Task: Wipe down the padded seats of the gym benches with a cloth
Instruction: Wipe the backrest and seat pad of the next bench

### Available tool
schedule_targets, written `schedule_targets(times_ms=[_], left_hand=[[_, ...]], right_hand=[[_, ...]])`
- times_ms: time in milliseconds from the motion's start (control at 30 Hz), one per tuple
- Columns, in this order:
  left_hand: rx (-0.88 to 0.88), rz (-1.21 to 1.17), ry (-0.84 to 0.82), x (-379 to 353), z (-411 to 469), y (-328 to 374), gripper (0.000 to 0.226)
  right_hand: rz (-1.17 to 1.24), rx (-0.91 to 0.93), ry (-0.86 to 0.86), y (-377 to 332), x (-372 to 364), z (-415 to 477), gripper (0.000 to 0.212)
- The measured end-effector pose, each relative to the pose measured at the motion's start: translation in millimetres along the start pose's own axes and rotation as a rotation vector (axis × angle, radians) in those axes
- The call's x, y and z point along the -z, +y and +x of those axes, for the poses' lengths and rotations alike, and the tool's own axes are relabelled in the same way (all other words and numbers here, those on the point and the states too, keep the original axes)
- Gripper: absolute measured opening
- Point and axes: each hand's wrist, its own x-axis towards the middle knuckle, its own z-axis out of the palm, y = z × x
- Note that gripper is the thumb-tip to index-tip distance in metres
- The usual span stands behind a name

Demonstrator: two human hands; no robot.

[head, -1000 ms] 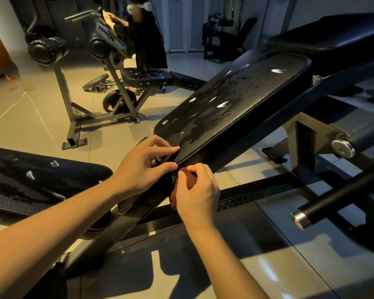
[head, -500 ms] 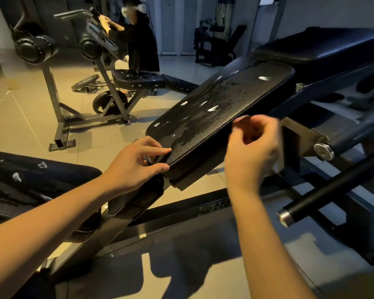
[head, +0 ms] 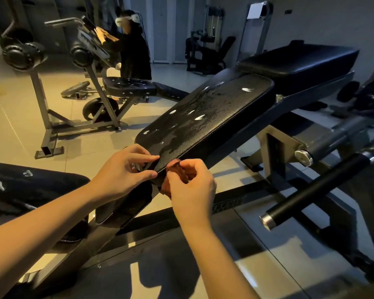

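Plainly, the trouble spot is the near corner of the inclined padded seat (head: 203, 117). The left hand (head: 125, 169) pinches that corner's edge between thumb and fingers (head: 148, 157). The right hand (head: 190, 186), just beside them, has its fingers curled round a bunched reddish-brown cloth (head: 178, 171), which sits against the seat's lower rim right below the left fingertips.

The cloth is wadded small (only a fold or two shows past the knuckles), so a stroke begun like this would probably cover a narrow strip and leave streaks. The hands are almost touching, so a quick swipe could catch the left fingers or drag the cloth out of the right ones.

White patches (head: 200, 118) dot the leather up and away from both sets of fingers. Whether they are foam or wear cannot be told; if wet, the sloped surface could let the cloth skid.

A steel-capped bar (head: 311, 190) juts out to the right of the right hand, where a wide sweep might strike it. A second pad (head: 30, 186), left of the left hand, carries similar marks and looks easy to overlook.
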Motion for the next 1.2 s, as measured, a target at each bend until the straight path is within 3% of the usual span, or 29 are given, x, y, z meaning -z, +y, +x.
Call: schedule_targets(times_ms=[67, 133, 300, 600, 767, 967, 1067, 1200], left_hand=[[-0.004, 0.018, -0.003, 1, 0, 2, 0.038], [0.006, 0.023, 0.0, 2, 2, 4, 0.038], [0.031, 0.087, 0.005, 2, 5, 7, 0.04], [0.036, 0.131, 0.009, 2, 4, 9, 0.042], [0.024, 0.082, -0.082, 11, -3, 6, 0.043], [-0.066, -0.093, 0.16, 31, -24, 36, 0.018], [-0.142, -0.153, 0.121, 24, -37, 61, 0.025], [-0.081, -0.21, 0.154, 24, -42, 61, 0.042]], right_hand=[[0.116, -0.049, 0.085, -9, 24, 18, 0.019], [0.152, 0.014, 0.249, -19, 52, 41, 0.019], [0.078, 0.17, 0.489, -38, 86, 100, 0.021], [-0.076, 0.221, 0.316, -12, 11, 36, 0.014], [0.057, -0.079, -0.048, -13, -14, -12, 0.018], [0.188, -0.179, -0.01, -36, 7, 8, 0.022], [0.263, -0.214, -0.046, -51, 10, 11, 0.019], [0.371, -0.249, -0.12, -67, 9, 12, 0.008]])
